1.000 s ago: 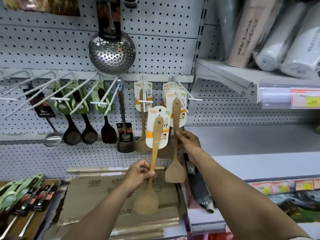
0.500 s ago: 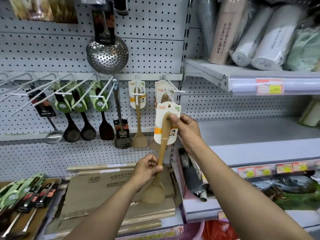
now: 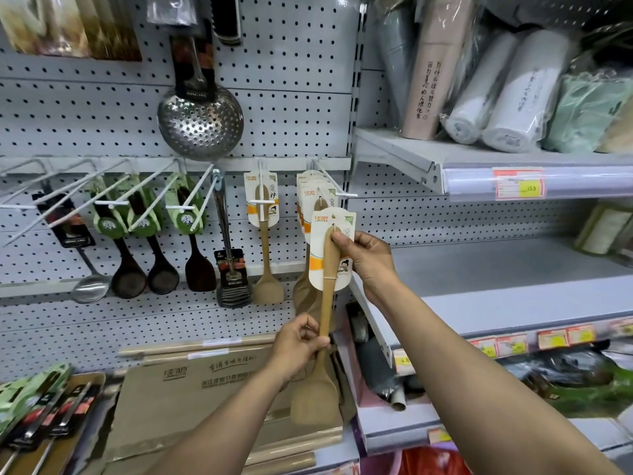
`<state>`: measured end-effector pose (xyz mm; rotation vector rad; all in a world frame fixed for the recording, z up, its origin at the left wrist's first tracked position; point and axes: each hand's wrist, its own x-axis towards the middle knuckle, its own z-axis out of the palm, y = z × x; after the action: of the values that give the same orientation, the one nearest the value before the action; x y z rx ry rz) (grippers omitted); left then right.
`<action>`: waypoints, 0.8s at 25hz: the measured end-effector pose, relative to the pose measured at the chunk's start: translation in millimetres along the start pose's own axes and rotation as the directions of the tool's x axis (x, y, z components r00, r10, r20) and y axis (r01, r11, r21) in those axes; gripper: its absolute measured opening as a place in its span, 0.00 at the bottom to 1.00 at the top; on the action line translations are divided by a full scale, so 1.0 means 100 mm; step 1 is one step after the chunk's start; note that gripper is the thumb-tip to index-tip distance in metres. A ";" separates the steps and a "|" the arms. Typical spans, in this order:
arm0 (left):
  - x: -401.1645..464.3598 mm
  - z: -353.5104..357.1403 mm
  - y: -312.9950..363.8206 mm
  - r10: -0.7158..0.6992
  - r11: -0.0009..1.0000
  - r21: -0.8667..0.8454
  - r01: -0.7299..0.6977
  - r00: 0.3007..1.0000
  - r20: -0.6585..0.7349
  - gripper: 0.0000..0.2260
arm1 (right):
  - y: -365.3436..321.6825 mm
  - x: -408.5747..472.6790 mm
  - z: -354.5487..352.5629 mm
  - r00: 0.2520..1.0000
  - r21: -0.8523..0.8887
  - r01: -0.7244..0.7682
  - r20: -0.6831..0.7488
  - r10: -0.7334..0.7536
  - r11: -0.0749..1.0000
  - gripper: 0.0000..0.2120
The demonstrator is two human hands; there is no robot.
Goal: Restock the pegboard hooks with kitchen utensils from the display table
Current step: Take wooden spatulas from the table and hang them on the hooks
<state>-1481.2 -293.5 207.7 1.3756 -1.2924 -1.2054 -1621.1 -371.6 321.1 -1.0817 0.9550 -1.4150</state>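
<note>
I had my left hand (image 3: 298, 347) curled round the lower handle of the wooden spatula (image 3: 323, 323), blade down over the cardboard boxes (image 3: 191, 389) on the table. My right hand (image 3: 368, 258) pinched its handle top against the white label card (image 3: 330, 250), just below the white pegboard hook (image 3: 334, 186) carrying matching spatulas.
</note>
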 end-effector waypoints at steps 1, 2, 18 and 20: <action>0.06 -0.01 0.01 -0.001 1.000 0.016 0.001 1.000 -0.009 0.06 | -0.01 0.06 0.03 1.000 -0.025 0.001 -0.005 -0.001 1.000 0.12; 0.13 -0.02 0.02 -0.004 0.999 0.036 0.004 1.000 -0.015 0.06 | -0.02 0.12 0.05 1.000 -0.063 0.005 -0.003 -0.005 0.998 0.10; 1.46 -0.15 0.01 -0.015 0.991 0.129 0.031 0.993 -0.121 0.10 | 0.12 1.26 0.15 0.995 -0.366 0.041 0.104 -0.003 0.930 0.12; 1.51 -0.14 0.02 0.005 0.988 0.151 0.015 0.991 -0.134 0.08 | 0.12 1.29 0.13 0.992 -0.371 0.043 0.123 0.003 0.928 0.14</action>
<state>-1469.4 -444.5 199.2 1.5430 -1.3077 -1.0163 -1608.7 -500.8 327.7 -1.4452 1.1559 -1.1929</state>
